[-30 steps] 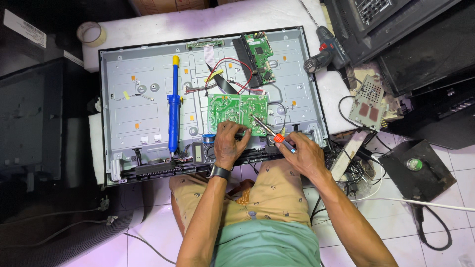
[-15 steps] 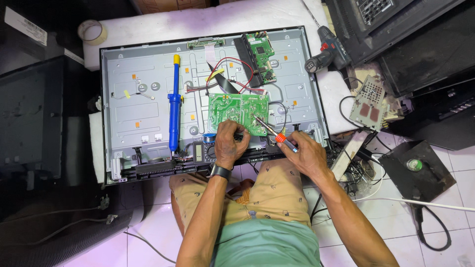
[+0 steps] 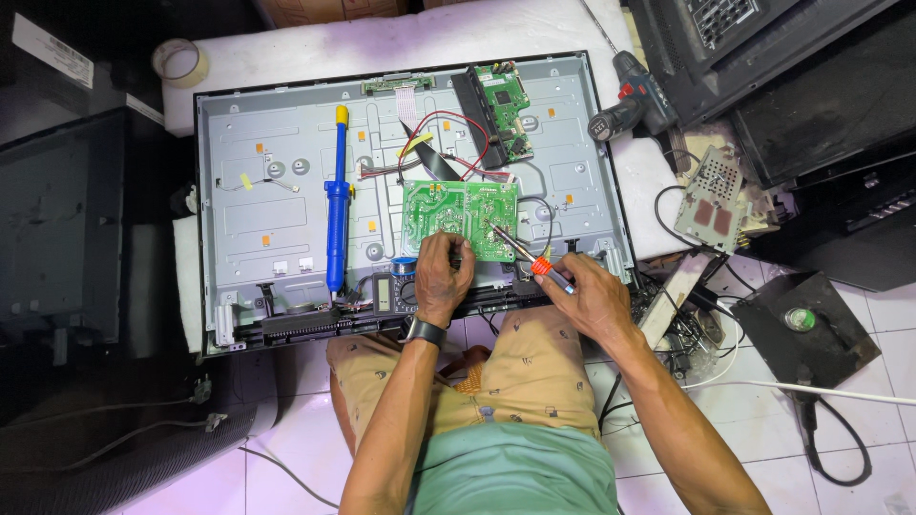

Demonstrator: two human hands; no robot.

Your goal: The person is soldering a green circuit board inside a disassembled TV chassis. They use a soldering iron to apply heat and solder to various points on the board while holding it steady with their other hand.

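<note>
A green circuit board (image 3: 460, 216) lies solder side up on the grey metal back panel (image 3: 286, 200) of an opened flat screen. My right hand (image 3: 587, 296) grips a soldering iron (image 3: 523, 254) with an orange collar, its tip on the board's lower right part. My left hand (image 3: 442, 277) rests on the board's lower edge with fingers pinched together; what they pinch is too small to tell.
A blue desoldering pump (image 3: 336, 205) lies on the panel to the left. A second green board (image 3: 501, 113) sits at the upper right with red and black wires. A cordless drill (image 3: 634, 95), a tape roll (image 3: 178, 59), loose parts and cables lie around. My knees are under the panel's near edge.
Almost nothing: both hands stay at the green board, with the iron's tip shifting only slightly.
</note>
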